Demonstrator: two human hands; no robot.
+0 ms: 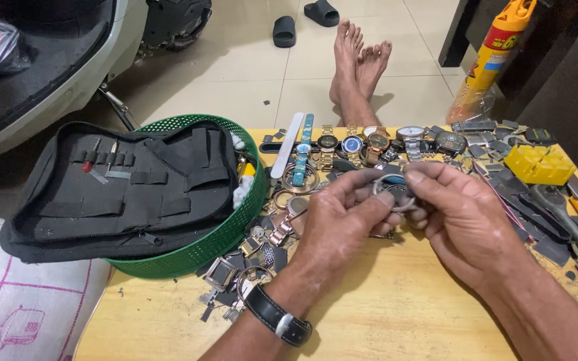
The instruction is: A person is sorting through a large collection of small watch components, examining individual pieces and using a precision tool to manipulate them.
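Probably a home watch-repair corner: a low wooden table [382, 314] strewn with watches [352, 146], a tool pouch [128, 187], tiled floor [249, 60], parked scooter [48, 60].

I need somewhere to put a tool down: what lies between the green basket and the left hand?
Head view: watch cases and strap pieces litter the table between green basket and left hand.

Your left hand [342, 214] and right hand [459, 214] meet at the table [382, 314] centre, a watch case [391, 190] between them. At 12 o'clock lies a row of watches [362, 144]; at 9 o'clock a basket [215, 241] with a tool pouch [128, 187] on it; at 3 o'clock a parts block [540, 164]; at 7 o'clock loose parts [235, 281]; beyond the far edge, your feet [359, 60]
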